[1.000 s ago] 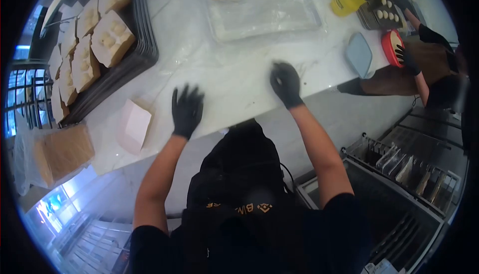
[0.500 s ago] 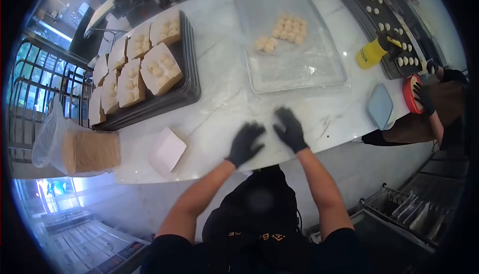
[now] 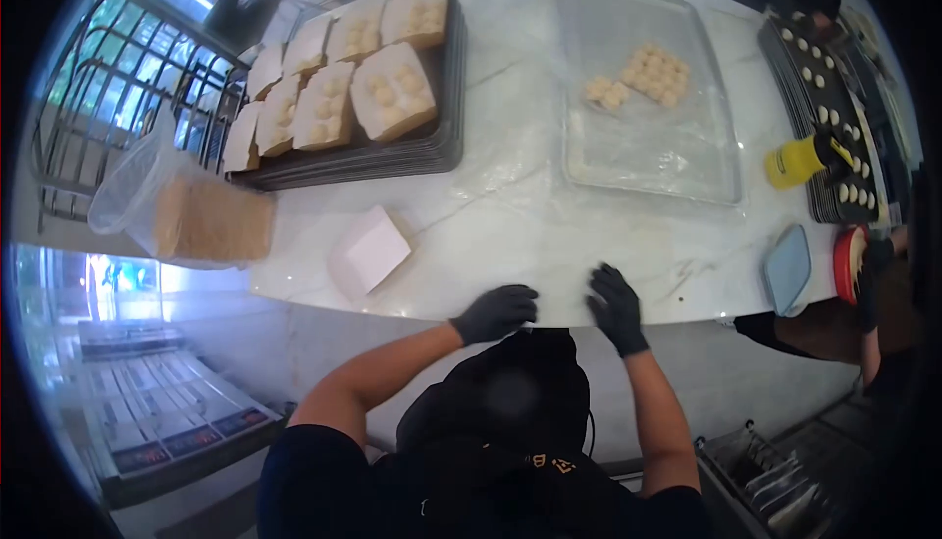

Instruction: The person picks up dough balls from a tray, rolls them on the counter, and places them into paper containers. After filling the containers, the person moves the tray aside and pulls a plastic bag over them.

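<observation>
My left hand (image 3: 496, 313), in a black glove, is at the front edge of the white marble table with its fingers loosely stretched to the right and nothing visible in them. To its right, my black-gloved right hand (image 3: 615, 306) rests open at the same edge, fingers pointing forward. A gap separates the two. Left of my left hand lies a white paper tray (image 3: 371, 253). Beyond my right hand sits a large clear plastic tray (image 3: 653, 174) carrying a cluster of round dough balls (image 3: 655, 75) and a smaller clump beside it.
Stacked dark baking trays (image 3: 392, 168) at the left bear several paper trays (image 3: 392, 93) of dough balls. A bag of brown paper pieces (image 3: 214, 220) stands near the left corner. Rightward are a yellow bottle (image 3: 793, 162), a blue-grey lid (image 3: 788, 269), a red bowl (image 3: 848, 264) and a co-worker's gloved hand (image 3: 878, 253).
Both hands have drawn back toward the table's front edge, and my left fingers have turned to point right. The camera view has swung to the left, shifting the table contents rightward.
</observation>
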